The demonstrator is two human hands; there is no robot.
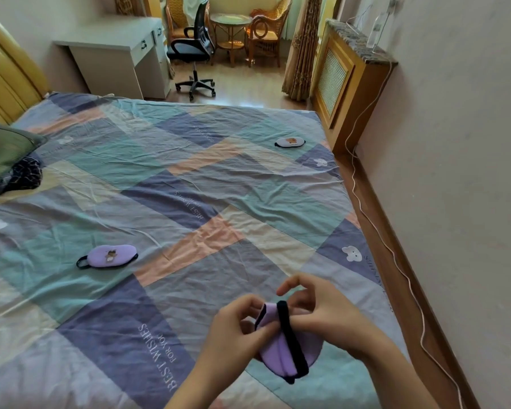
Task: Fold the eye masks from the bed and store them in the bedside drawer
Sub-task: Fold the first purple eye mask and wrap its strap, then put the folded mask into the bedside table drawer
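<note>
A purple eye mask (273, 354) folded in half, with its black strap wrapped over it, is held above the near part of the bed (189, 184). My left hand (233, 329) pinches its left edge and my right hand (322, 311) grips its top by the strap. A second purple eye mask (109, 255) lies flat on the bed to the left. A white eye mask (289, 142) with a brown print lies flat near the bed's far right edge. No drawer is in view.
A dark green pillow (6, 149) and a dark patterned cloth (27, 174) lie at the bed's left. A white cable (396, 255) runs along the floor on the right by the wall. Beyond the bed stand a white desk (115, 51), an office chair (195, 45) and a radiator cover (351, 72).
</note>
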